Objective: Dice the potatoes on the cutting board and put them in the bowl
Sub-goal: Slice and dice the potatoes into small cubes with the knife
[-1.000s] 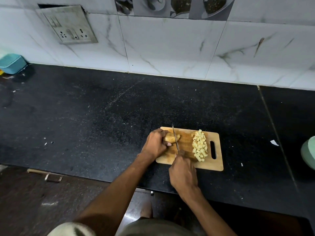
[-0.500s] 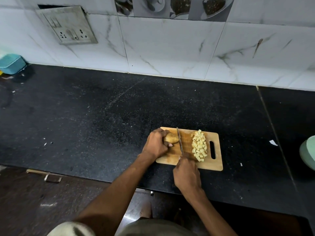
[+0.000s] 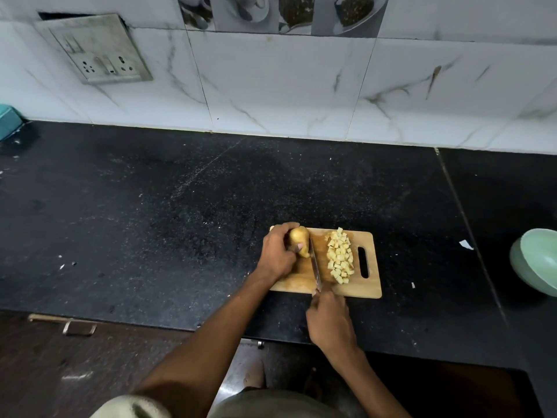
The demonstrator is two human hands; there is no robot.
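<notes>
On the wooden cutting board (image 3: pixel 369 289), the left hand (image 3: pixel 277 254) curls over a whole potato (image 3: pixel 300 238), holding it down at the board's far left corner. The right hand (image 3: pixel 330 322), nearer the bench's front edge, grips the handle of a knife (image 3: pixel 315 268) whose blade lies just right of the potato. Right of the blade sits a pile of potato cubes (image 3: pixel 340 256). A pale green bowl (image 3: pixel 535 260) stands well off to the right of both hands on the black bench (image 3: pixel 180 221).
</notes>
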